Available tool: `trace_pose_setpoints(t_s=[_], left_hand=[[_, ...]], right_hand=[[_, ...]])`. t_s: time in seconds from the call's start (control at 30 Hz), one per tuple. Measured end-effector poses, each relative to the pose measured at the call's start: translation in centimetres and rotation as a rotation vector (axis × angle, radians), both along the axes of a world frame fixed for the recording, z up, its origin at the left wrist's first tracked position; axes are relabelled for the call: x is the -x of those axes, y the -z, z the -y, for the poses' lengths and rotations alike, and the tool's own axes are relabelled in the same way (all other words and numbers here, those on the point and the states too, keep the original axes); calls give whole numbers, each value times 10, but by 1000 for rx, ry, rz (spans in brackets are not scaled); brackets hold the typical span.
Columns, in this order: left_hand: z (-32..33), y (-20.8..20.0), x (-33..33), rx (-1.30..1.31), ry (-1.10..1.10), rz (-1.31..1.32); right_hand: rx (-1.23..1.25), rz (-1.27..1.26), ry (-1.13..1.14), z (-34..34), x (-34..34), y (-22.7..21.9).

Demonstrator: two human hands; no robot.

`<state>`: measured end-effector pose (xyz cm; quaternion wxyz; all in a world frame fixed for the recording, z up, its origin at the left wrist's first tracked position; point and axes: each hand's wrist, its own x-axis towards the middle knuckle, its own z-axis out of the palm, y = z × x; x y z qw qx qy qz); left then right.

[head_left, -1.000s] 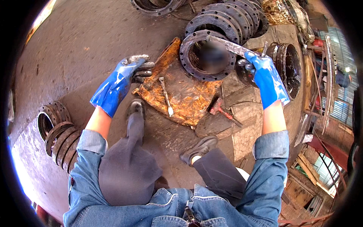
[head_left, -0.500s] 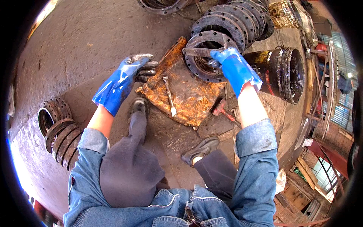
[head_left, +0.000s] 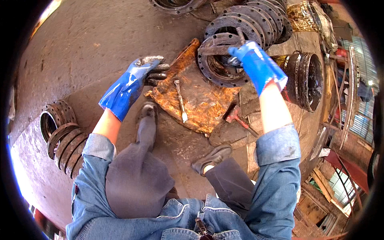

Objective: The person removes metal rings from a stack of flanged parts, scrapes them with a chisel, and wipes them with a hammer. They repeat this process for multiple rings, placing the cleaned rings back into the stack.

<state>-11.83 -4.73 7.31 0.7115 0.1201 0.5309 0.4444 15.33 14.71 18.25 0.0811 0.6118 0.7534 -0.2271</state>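
My right hand (head_left: 249,58), in a blue rubber glove, is closed round a dark tool. A short rod (head_left: 240,34) sticks up past the fist, and a flat dark bar (head_left: 214,51) reaches left across the nearest flange ring (head_left: 209,73). The tool's exact kind is unclear. My left hand (head_left: 146,72), gloved alike with black-stained fingers, hovers with fingers apart and half curled, holding nothing visible. Below and between the hands lies a stained brown sheet (head_left: 200,104). A slim tool with a pale tip (head_left: 181,101) rests on it.
More flange rings (head_left: 250,22) lean in a row behind. A dark flanged pipe (head_left: 300,78) lies at right. Near my foot is a red-headed hammer (head_left: 237,117). Smaller flange rings (head_left: 66,146) sit at left. Another ring (head_left: 176,7) shows at the top edge.
My right hand has shifted slightly right and up with the tool in its grip. My left hand stays nearly in place. The view has moved a little.
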Motion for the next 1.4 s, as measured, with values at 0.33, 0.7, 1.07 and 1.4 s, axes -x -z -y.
trace_pose_setpoints(t_s=[0.33, 0.7, 1.07, 1.4], left_hand=[[2, 1, 1, 2, -8, 6], [3, 0, 3, -1, -22, 10], [-2, 5, -8, -40, -33, 40], [-6, 0, -18, -9, 19, -13]], right_hand=[[30, 187, -9, -42, 0, -55], [208, 107, 10, -23, -22, 17], [-203, -666, 817, 150, -218, -158], [-626, 157, 565, 122, -283, -108]])
